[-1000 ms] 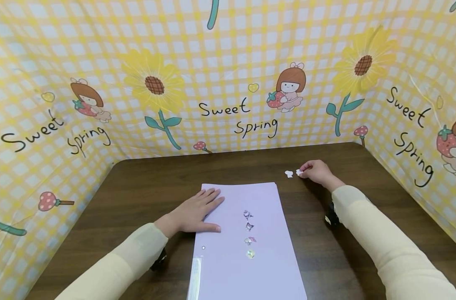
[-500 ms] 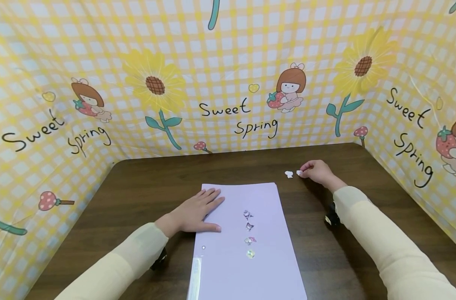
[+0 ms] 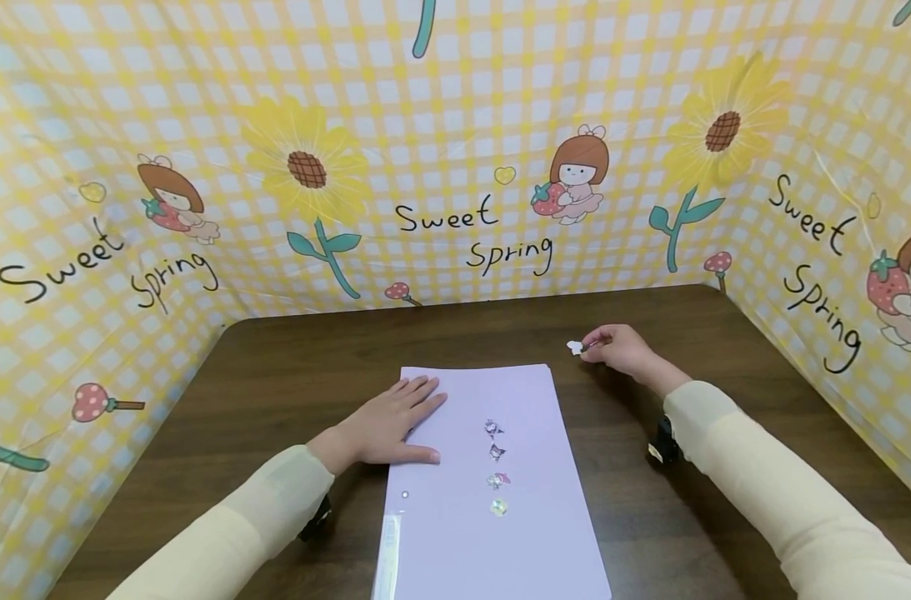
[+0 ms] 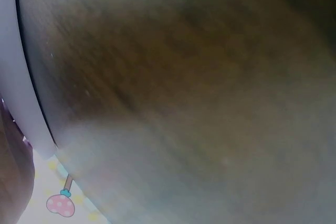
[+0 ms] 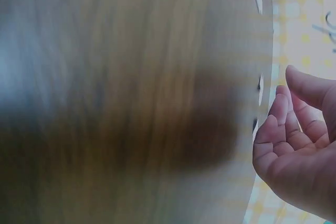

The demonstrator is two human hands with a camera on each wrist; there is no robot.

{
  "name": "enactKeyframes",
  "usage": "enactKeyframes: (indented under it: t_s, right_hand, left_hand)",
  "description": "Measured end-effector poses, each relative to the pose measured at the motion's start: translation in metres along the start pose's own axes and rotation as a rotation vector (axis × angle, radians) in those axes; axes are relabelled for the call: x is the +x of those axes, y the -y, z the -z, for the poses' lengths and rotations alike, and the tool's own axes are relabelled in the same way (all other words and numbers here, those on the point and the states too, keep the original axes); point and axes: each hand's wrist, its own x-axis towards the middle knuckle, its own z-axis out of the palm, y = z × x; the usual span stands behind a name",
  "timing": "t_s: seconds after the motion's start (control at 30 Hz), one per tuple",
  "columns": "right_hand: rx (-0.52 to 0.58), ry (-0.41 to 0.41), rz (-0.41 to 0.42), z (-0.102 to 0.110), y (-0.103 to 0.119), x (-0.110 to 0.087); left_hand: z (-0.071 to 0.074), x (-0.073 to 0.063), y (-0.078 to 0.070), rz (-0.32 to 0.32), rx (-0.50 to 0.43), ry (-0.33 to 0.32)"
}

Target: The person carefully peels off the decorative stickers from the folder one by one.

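My left hand lies flat on the upper left of a pale lilac folder, fingers spread. On its cover a short column of small cartoon stickers runs down the middle. Beyond the folder's upper right corner, my right hand has thumb and index finger brought together at a small white cutout sticker. A dark sliver shows between these fingertips, and they pinch a small piece there, mostly hidden. In the right wrist view, the fingers curl with the thumb above them.
Under everything is a dark brown wooden table. A yellow checked cloth with printed flowers stands up along its back and sides. A clear strip runs along the folder's lower left edge.
My right hand has shifted slightly left, from the right-hand white piece to beside the other one. The right-hand piece no longer shows separately. My left hand and the folder stay put.
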Motion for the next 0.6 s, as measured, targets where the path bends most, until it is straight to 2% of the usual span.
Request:
enactKeyframes:
  t_s: [0.27, 0.6]
  right_hand:
    - [0.079, 0.071, 0.011, -0.027, 0.021, -0.010]
    - [0.104, 0.127, 0.098, -0.065, 0.044, -0.021]
  left_hand:
    - [-0.003, 0.000, 0.002, -0.008, 0.004, -0.014]
    - [-0.003, 0.001, 0.003, -0.006, 0.007, -0.004]
